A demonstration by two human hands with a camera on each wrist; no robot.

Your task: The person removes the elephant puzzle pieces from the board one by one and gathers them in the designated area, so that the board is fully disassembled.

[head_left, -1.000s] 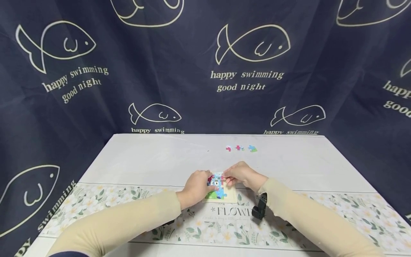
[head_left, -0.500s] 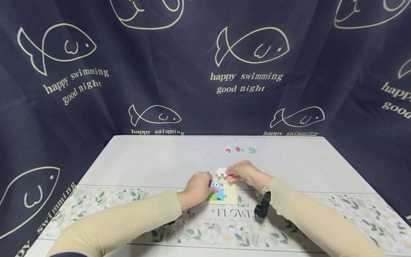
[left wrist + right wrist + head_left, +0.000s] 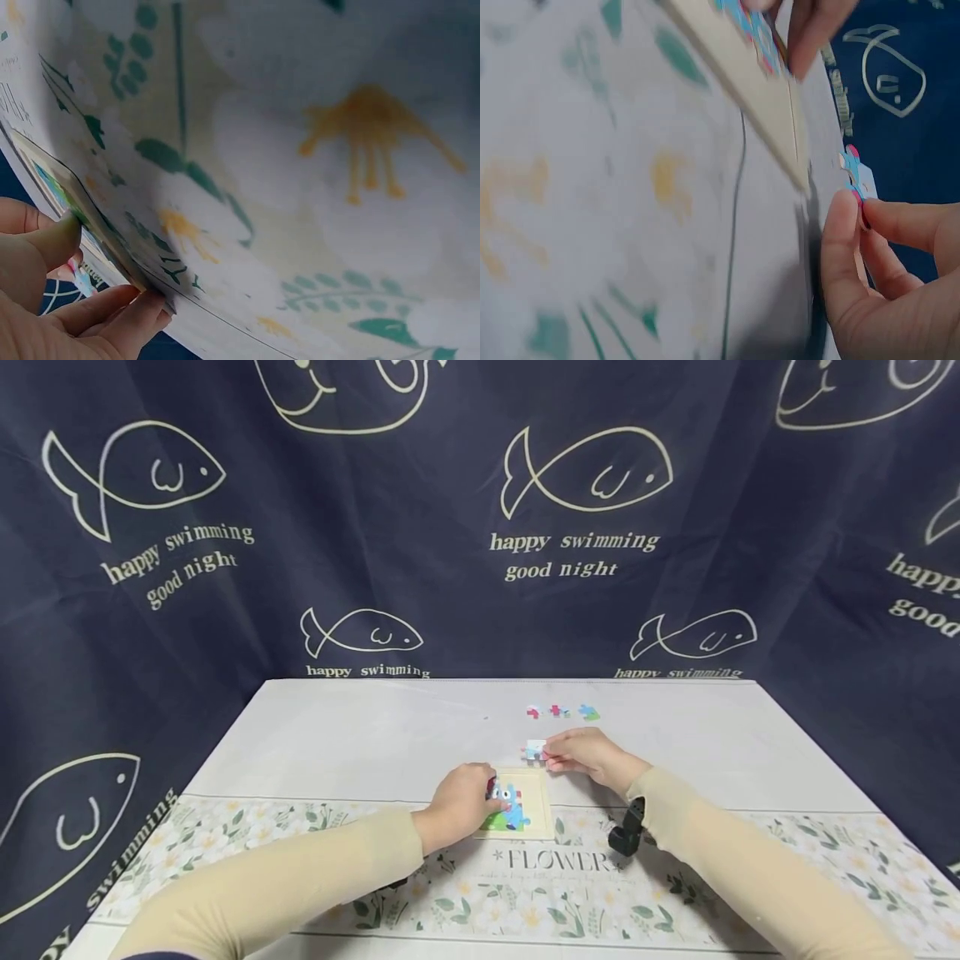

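In the head view, a shallow pale wooden puzzle tray (image 3: pixel 537 795) lies on the table, partly filled with a blue character on green. My left hand (image 3: pixel 459 799) grips its left side, thumb over the picture and fingers at the edge, hiding that side. The left wrist view also shows this hand (image 3: pixel 52 289) holding the tray (image 3: pixel 112 241). Beyond the tray's far edge, my right hand (image 3: pixel 591 753) pinches a jigsaw piece (image 3: pixel 535 749) in white, light blue and pink. In the right wrist view, thumb and index finger hold the piece (image 3: pixel 860 178) near the tray's corner.
Further back on the white table (image 3: pixel 360 727) lie three spots of loose jigsaw pieces: a pink-and-white one (image 3: pixel 533 712), a pink one (image 3: pixel 557 711) and a blue-green one (image 3: pixel 588 712). A floral runner (image 3: pixel 465 902) crosses the front. A dark blue fish-print curtain (image 3: pixel 465 568) hangs behind.
My right hand has lifted the jigsaw piece from the tray's upper part and carried it right and back, past the far edge, baring the tray there. My left hand stays on the tray.
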